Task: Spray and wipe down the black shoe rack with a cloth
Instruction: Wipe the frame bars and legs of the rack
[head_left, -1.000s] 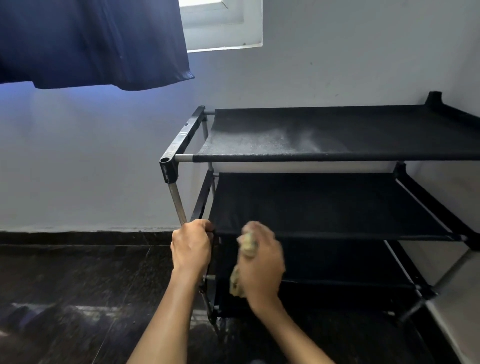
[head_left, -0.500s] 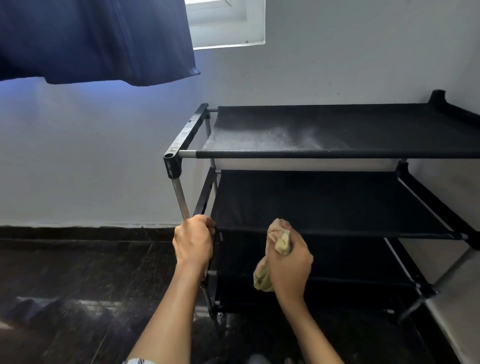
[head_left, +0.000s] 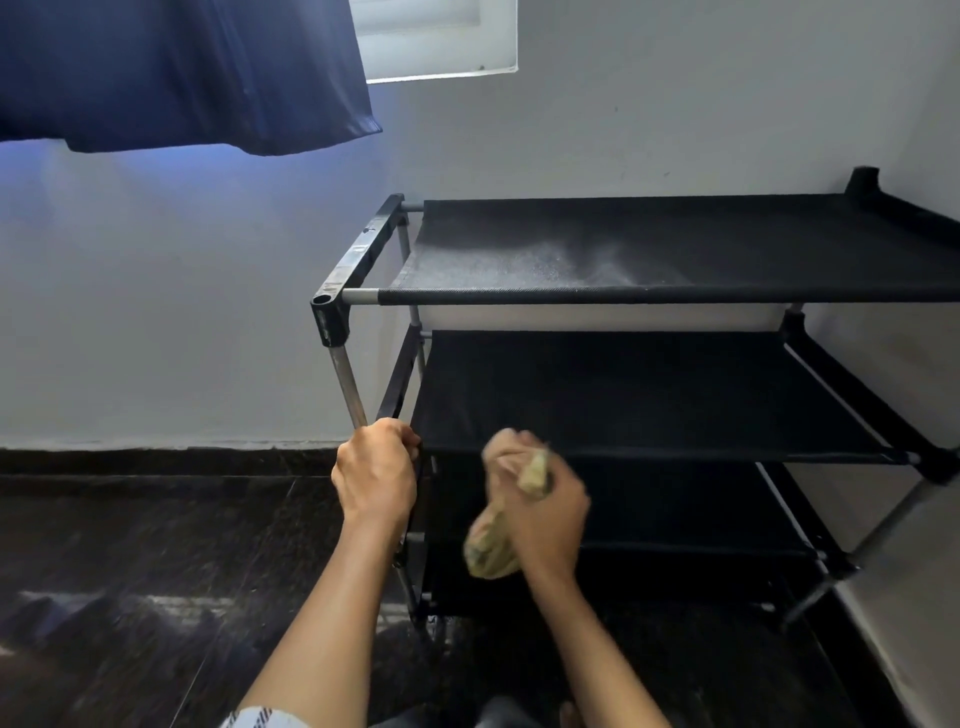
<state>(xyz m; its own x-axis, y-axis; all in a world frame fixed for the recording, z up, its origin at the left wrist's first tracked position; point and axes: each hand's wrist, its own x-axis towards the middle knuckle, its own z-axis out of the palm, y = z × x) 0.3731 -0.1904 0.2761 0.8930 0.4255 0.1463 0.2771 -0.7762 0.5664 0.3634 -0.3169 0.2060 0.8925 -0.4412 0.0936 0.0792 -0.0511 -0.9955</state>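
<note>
While the left hand (head_left: 375, 470) grips the rack (head_left: 649, 395), right fingers (head_left: 511, 457) enclose the cloth (head_left: 488, 545)

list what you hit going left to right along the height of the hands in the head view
dark floor → left hand gripping the rack's front post → right hand clutching the cloth → black lower shelf → rack's right corner connector

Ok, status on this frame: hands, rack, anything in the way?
Left hand grips the rack's front post. Right hand holds the bunched cloth at the middle shelf's front edge. Shoe rack top shelf speckled pale. Nothing obstructing.
</note>
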